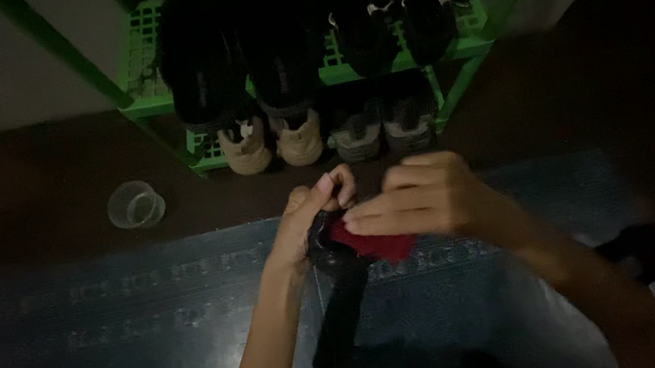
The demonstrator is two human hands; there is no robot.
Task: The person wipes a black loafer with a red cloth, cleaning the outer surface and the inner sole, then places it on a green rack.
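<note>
Over the mat's (150, 320) far edge, your left hand (311, 220) grips a dark shoe (343, 293) while your right hand (423, 196), fingers closed, presses a red cloth (379, 245) on it; rack (160, 88) shoes (270, 141) and another shoe (648, 250) lie untouched.

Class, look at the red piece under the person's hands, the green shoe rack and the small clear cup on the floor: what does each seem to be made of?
Red piece: probably soft cloth with a matte surface, since it bends under the right hand. Green shoe rack: likely moulded plastic, given its grid shelves and even colour. Small clear cup: see-through, so plastic or glass; the dim light leaves it open.
</note>
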